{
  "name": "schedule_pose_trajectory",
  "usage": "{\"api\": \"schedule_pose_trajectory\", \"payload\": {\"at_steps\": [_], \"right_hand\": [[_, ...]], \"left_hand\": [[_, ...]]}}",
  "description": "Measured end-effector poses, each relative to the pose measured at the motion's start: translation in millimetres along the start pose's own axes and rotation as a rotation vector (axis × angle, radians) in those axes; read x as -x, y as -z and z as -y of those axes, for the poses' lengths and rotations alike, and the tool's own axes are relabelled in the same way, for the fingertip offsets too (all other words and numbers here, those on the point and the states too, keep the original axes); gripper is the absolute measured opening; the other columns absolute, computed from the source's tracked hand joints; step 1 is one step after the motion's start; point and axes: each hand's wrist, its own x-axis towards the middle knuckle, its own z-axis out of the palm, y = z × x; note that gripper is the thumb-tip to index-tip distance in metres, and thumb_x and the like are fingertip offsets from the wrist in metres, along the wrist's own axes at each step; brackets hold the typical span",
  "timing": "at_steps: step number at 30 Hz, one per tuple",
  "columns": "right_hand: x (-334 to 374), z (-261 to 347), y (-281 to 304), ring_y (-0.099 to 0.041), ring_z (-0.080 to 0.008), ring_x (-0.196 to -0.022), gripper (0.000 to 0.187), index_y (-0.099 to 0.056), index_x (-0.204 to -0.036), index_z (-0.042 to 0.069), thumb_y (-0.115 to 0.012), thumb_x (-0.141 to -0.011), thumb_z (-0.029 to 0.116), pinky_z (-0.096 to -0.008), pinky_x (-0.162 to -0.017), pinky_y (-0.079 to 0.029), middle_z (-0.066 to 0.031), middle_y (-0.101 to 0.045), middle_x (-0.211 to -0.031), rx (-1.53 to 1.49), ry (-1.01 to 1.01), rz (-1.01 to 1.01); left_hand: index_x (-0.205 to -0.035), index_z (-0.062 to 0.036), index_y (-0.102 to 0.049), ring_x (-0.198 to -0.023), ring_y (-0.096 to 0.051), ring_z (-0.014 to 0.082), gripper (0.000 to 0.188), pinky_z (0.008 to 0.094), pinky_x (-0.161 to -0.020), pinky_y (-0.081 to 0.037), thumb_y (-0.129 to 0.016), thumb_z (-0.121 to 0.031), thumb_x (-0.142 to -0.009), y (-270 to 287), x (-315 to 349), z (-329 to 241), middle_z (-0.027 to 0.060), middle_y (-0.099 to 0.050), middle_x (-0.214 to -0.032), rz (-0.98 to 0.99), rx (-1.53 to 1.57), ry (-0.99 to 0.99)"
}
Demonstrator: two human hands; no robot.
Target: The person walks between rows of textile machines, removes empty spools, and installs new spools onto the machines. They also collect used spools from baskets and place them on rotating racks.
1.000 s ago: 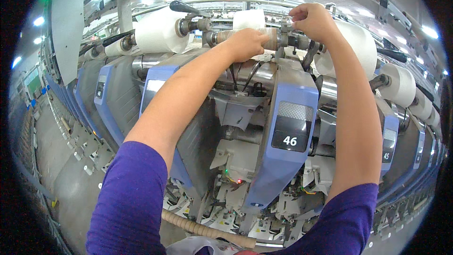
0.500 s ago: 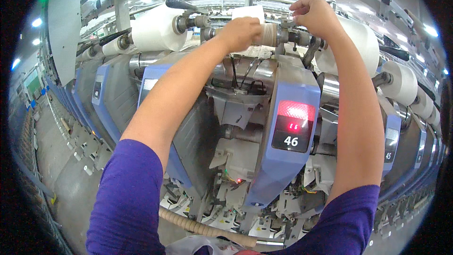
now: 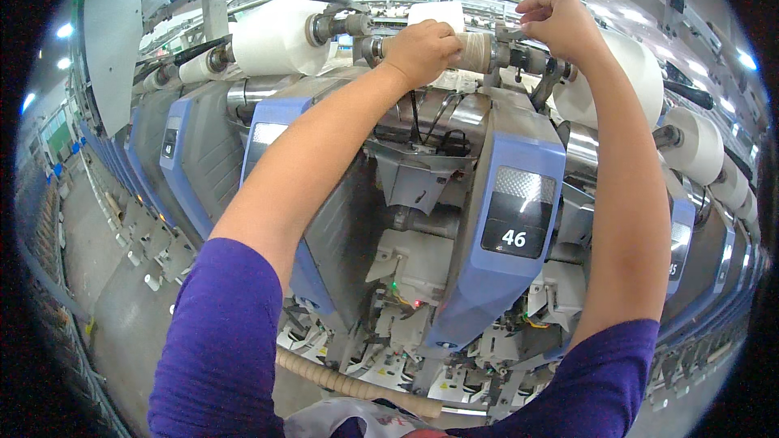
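Curling left hand [image 3: 420, 53]: fingers bent over the spool [image 3: 477, 53]; from my distant post I cannot tell whether they grip or merely rest.
Right hand [image 3: 561, 26]: fingers loosely bent and parted, near the lever [image 3: 509, 34]; contact unclear to me.
Spool: one, tan, showing just right of the left fingers, left of the right ones.
Panel [image 3: 515, 215]: one between my forearms, below both hands' fingers, dark after glowing red half a second ago; I judge a blinking alert, the unit still needing attention.
White cones [image 3: 280, 36]: three nearest, one left of the left fingers, one beyond them, one behind the right wrist.
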Motion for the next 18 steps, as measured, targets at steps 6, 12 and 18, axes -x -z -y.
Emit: {"api": "schedule_pose_trajectory", "payload": {"at_steps": [6, 12, 18], "right_hand": [[1, -1, 0, -0.066, -0.0211, -0.081, 0.028, -0.069, -0.095, 0.008, -0.063, -0.068, 0.011, -0.0317, -0.076, -0.051, -0.0109, -0.069, -0.088, 0.028, 0.022, -0.02], [2, -1, 0, -0.066, -0.0214, -0.082, 0.028, -0.069, -0.096, 0.007, -0.063, -0.069, 0.012, -0.0311, -0.076, -0.051, -0.0112, -0.069, -0.089, 0.008, 0.011, -0.017], [5, 2, 1, -0.066, -0.022, -0.082, 0.029, -0.068, -0.098, 0.006, -0.064, -0.07, 0.012, -0.0311, -0.077, -0.051, -0.0116, -0.069, -0.09, 0.009, 0.025, 0.003]], "left_hand": [[-0.077, -0.008, -0.062, -0.072, -0.058, 0.0278, 0.009, 0.0381, -0.063, -0.048, -0.065, -0.016, -0.075, -14, -8, -5, 0.0055, -0.061, -0.078, -0.14, -0.043, 0.086], [-0.079, -0.0034, -0.056, -0.056, -0.056, 0.0165, 0.012, 0.0298, -0.056, -0.046, -0.054, -0.011, -0.088, -3, -5, -21, 0.0048, -0.059, -0.065, -0.151, 0.78, 0.713], [-0.081, -0.0041, -0.051, -0.055, -0.046, 0.0091, 0.009, 0.0227, -0.051, -0.038, -0.049, -0.007, -0.09, 20, 20, -39, 0.0011, -0.052, -0.062, -0.031, 1.094, 0.81]]}}
